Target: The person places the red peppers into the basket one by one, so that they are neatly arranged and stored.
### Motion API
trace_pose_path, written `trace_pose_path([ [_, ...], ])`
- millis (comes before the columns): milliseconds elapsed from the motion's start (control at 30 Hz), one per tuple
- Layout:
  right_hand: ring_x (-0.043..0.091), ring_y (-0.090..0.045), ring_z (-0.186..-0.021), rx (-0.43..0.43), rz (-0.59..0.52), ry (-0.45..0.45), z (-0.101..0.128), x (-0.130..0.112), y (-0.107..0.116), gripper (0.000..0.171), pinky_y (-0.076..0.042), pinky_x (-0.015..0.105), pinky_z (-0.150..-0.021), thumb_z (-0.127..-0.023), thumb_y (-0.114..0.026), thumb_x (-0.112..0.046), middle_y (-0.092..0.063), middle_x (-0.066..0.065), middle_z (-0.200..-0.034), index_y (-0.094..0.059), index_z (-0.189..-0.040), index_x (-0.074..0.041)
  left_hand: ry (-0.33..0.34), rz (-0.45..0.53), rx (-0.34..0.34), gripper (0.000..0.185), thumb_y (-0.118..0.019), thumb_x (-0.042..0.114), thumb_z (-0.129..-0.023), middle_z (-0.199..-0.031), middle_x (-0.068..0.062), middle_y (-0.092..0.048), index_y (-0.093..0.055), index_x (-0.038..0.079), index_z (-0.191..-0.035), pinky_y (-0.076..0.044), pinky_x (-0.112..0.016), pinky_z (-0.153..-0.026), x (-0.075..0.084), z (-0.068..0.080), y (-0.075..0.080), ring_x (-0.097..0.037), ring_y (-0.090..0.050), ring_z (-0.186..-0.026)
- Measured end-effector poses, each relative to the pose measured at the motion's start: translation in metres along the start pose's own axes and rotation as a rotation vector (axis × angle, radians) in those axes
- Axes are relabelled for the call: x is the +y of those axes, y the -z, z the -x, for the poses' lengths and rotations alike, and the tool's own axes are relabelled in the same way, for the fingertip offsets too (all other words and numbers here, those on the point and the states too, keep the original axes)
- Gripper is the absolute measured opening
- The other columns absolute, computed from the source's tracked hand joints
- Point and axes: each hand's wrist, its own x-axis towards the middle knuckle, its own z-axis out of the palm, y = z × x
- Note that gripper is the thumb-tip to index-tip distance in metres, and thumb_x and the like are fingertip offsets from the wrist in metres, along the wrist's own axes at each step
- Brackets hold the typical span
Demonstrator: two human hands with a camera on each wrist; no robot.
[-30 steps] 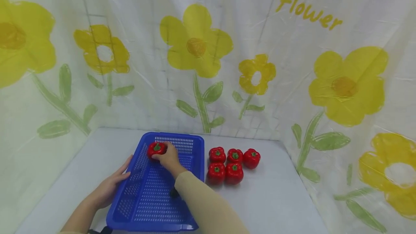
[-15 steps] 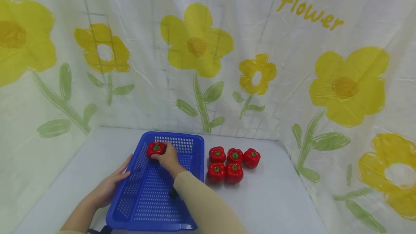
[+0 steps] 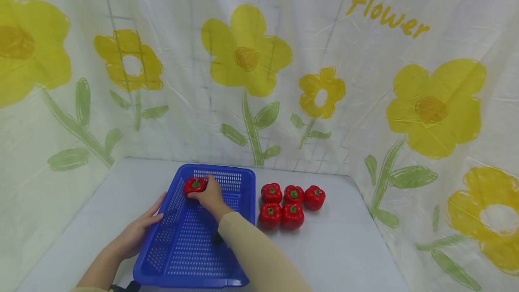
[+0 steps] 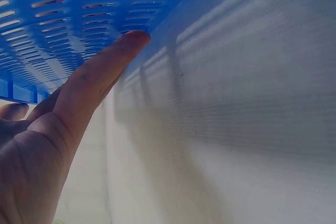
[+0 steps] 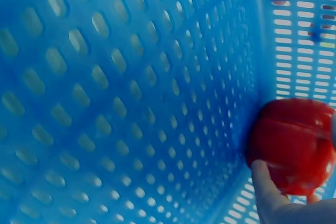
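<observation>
In the far left corner of a blue perforated plastic basket (image 3: 194,280), my right hand (image 3: 211,196) grips a red bell pepper (image 3: 193,185) with a green stem. The right wrist view has that bell pepper (image 5: 294,145) low against the basket's perforated wall (image 5: 304,61), with fingers and thumb around it. My left hand (image 3: 139,233) lies along the outside of the basket's left wall, its fingers straight. Seen from the left wrist, the fingers of that hand (image 4: 89,90) touch the basket's slotted outer side (image 4: 58,30).
Several more red bell peppers (image 3: 292,215) stand grouped in two rows on the white table (image 3: 340,247), to the right of the basket. A curtain (image 3: 178,125) printed with yellow flowers hangs behind the table and along its sides.
</observation>
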Motion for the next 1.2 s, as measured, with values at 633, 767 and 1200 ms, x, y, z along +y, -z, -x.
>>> trace_pose_path([
  [633, 0.029, -0.055, -0.13, -0.001, 0.067, 0.09, 0.006, -0.037, 0.028, 0.072, -0.048, 0.046, -0.108, -0.08, -0.087, -0.025, -0.058, 0.012, -0.139, -0.052, -0.14, -0.01, -0.001, 0.002, 0.021, 0.062, -0.022, 0.035, -0.112, -0.163, -0.023, 0.028, 0.022, 0.041, -0.155, -0.045, -0.055, -0.108, 0.0, -0.001, 0.001, -0.058, -0.013, -0.148],
  [767, 0.03, -0.055, -0.13, -0.004, 0.067, 0.113, 0.008, -0.043, 0.038, 0.073, -0.048, 0.046, -0.107, -0.08, -0.087, -0.025, -0.058, 0.015, -0.14, -0.052, -0.141, -0.009, -0.004, 0.004, 0.025, 0.063, -0.023, 0.035, -0.112, -0.163, -0.021, 0.029, 0.022, 0.041, -0.156, -0.044, -0.053, -0.109, 0.002, -0.003, 0.0, -0.059, -0.003, -0.148],
  [1200, 0.032, -0.051, -0.136, -0.054, -0.013, 0.152, 0.029, -0.059, 0.061, 0.077, -0.049, 0.047, -0.105, -0.082, -0.086, -0.031, -0.056, 0.011, -0.146, -0.049, -0.147, -0.014, -0.003, 0.006, 0.008, 0.063, -0.023, 0.035, -0.112, -0.163, -0.024, 0.027, 0.022, 0.04, -0.155, -0.048, -0.049, -0.105, -0.001, 0.0, 0.001, -0.043, -0.035, -0.144],
])
